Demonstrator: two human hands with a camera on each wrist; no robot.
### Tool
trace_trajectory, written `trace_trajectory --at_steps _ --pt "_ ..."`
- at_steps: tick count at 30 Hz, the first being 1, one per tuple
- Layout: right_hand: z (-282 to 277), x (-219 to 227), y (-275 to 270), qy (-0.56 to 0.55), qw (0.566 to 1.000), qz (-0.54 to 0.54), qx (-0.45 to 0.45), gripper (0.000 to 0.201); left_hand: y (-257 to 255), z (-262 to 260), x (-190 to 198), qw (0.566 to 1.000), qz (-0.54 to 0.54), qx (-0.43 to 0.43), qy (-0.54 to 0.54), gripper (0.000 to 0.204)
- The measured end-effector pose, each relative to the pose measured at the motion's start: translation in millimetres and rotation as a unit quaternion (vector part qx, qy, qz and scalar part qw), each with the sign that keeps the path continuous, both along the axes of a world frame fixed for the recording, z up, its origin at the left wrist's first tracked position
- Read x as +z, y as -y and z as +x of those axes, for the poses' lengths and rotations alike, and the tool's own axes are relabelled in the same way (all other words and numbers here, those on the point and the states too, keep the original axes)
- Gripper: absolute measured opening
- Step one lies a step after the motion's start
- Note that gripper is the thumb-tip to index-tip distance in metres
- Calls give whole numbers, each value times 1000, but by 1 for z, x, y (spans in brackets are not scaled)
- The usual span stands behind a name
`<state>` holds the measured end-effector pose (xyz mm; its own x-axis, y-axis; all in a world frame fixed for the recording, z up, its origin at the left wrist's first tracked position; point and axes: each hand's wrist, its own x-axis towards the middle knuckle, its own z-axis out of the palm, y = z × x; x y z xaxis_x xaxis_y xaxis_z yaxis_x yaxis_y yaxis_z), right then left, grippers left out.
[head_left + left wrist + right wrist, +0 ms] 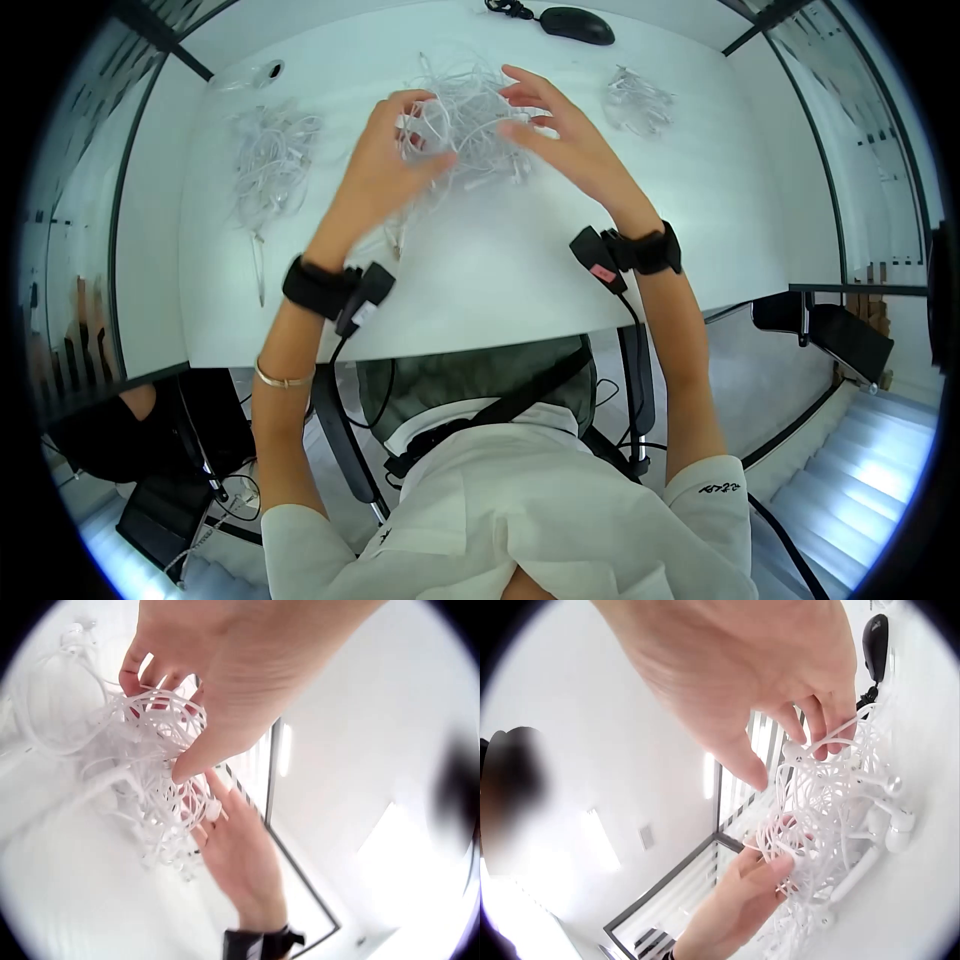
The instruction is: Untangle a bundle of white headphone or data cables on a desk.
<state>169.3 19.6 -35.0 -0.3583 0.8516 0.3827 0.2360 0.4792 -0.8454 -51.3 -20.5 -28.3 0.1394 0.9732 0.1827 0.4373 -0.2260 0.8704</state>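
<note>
A tangled heap of white wired earphones (468, 120) lies on the white table between both hands. In the right wrist view, earbuds (900, 829) hang out of the loops of cord. My left hand (392, 165) grips the left side of the tangle, with its fingers curled behind the loops and its thumb in front. On the other side, my right hand (572, 145) has its fingers spread and loosely bent. Its fingertips are at the cords, while its thumb stands apart from them in the right wrist view.
To the left lies another pile of white earphones (272, 165), and a smaller bundle of white cords (640, 100) is at the right. A black computer mouse (577, 25) sits at the back. Low white panels (152, 200) border the table's sides.
</note>
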Motion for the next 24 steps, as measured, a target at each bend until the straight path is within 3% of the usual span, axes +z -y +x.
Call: trace_trajectory --at_steps 1,2,4,7,10,11,14,19,22,24 --pt "1 -2 1 40 999 29 -1 44 -4 -9 -1 997 -60 -3 58 53" --pt "1 -2 1 81 995 58 -2 50 -4 -13 -1 997 -35 10 61 50" --pt "7 2 -5 97 995 17 -21 43 -3 -18 3 997 15 33 66 44" --pt "29 10 -20 101 993 18 -52 26 -1 -36 4 989 6 93 113 36" --pt "39 20 -18 -34 999 17 -23 26 3 -49 17 987 24 141 75 26" --pt "40 24 -16 -4 995 74 -67 28 4 -53 24 984 6 161 78 21" --pt "36 38 -8 -38 992 101 -69 25 9 -57 36 974 9 172 149 20" --pt "42 42 -23 -136 981 95 -96 25 14 -61 42 965 28 209 156 22" --pt "48 37 -23 -164 981 -30 -101 28 12 -82 28 972 -27 190 133 37" --pt "50 33 -23 -109 987 -74 -93 28 9 -81 6 978 4 197 70 51"
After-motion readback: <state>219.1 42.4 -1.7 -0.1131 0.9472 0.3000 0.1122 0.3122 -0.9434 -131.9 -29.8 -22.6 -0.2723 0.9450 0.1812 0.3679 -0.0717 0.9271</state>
